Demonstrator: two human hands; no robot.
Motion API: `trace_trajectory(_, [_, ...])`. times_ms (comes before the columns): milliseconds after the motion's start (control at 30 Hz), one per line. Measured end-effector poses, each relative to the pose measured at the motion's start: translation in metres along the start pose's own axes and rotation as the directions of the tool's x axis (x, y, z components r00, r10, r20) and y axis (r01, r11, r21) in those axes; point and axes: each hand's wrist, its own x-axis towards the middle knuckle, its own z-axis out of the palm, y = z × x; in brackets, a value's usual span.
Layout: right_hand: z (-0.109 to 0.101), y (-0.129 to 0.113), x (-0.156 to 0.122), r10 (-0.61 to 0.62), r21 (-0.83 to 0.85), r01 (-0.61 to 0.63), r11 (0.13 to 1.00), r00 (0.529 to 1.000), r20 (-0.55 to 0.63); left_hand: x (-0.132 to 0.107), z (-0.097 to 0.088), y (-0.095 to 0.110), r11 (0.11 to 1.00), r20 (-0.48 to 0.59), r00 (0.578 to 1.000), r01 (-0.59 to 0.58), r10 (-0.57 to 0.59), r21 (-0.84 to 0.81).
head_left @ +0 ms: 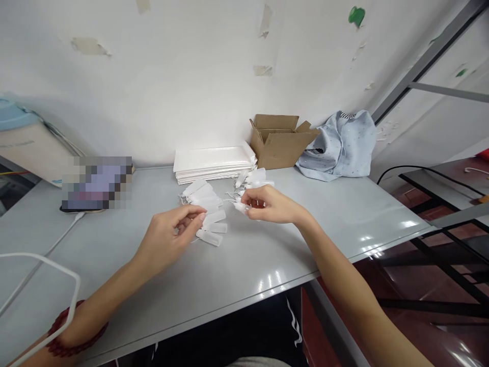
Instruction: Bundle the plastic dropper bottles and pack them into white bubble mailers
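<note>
Left hand (162,237): thumb and index tips drawn nearly together at the near edge of a fanned pile of translucent white plastic tags (204,193); remaining fingers curled in. Can't tell if a tag is actually pinched there or only touched. Right hand (277,204): thumb and index curved around a single translucent piece (240,207) with a narrow end, a small gap showing between the fingertips; looks like a pinch, but contact not clear enough to confirm. Other right fingers bent behind.

Main pile lies just beyond and under the left fingertips, tags overlapping, a few splayed toward the person. Second cluster of similar pieces (257,177) sits just past the right fingers. Thin strings or loops show at some ends, too small to make out.

Step in hand, as judged: small pieces being handled individually, both hands working close together between the two groups. Next move would call for a light fingertip pinch on one piece at a time, since overlapping neighbours could slide along or snag by their loops.

Beyond the fingers: stack of flat white packets (212,159); farther, past the right hand, open cardboard box (284,152) and light-blue cloth (349,148). Off left of the left fingers: phone, pixelated (101,183), with white charging cable (61,243). All on glossy grey table (263,255).
</note>
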Motion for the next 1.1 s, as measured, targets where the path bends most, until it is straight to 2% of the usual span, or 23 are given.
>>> trace_trajectory(200, [0.012, -0.006, 0.001, -0.108, 0.069, 0.104, 0.992, 0.993, 0.052, -0.001, -0.002, 0.004, 0.998, 0.059, 0.998, 0.01, -0.006, -0.061])
trace_trajectory(367, [0.016, -0.007, 0.002, -0.121, 0.066, 0.118, 0.991, 0.991, 0.051, -0.001, -0.001, 0.002, 0.996, 0.084, 0.992, -0.091, 0.092, -0.017])
trace_trajectory(433, [0.017, -0.006, 0.003, -0.121, 0.068, 0.118, 0.991, 0.992, 0.039, -0.001, -0.001, 0.001, 0.992, 0.095, 0.988, -0.125, 0.124, 0.007])
trace_trajectory(600, [0.016, -0.007, 0.002, -0.115, 0.075, 0.118, 0.99, 0.993, -0.041, 0.0, -0.003, 0.002, 0.995, 0.196, 0.976, -0.099, 0.098, -0.003])
trace_trajectory(767, [0.016, -0.008, 0.002, -0.098, 0.086, 0.105, 0.991, 0.992, -0.074, -0.002, -0.003, 0.006, 0.99, 0.262, 0.956, -0.138, 0.132, 0.005])
trace_trajectory(833, [0.017, -0.008, 0.003, -0.101, 0.089, 0.108, 0.99, 0.992, -0.078, -0.002, -0.003, 0.006, 0.995, 0.269, 0.958, -0.1, 0.1, -0.014])
trace_trajectory(967, [0.018, -0.01, 0.002, -0.118, 0.114, 0.126, 0.985, 0.99, -0.079, -0.002, -0.004, 0.007, 0.989, 0.243, 0.97, 0.051, -0.016, -0.139])
trace_trajectory(1100, [0.019, -0.012, 0.001, -0.12, 0.171, 0.128, 0.977, 0.991, -0.056, -0.001, -0.006, 0.009, 0.973, 0.259, 0.965, 0.108, -0.052, -0.206])
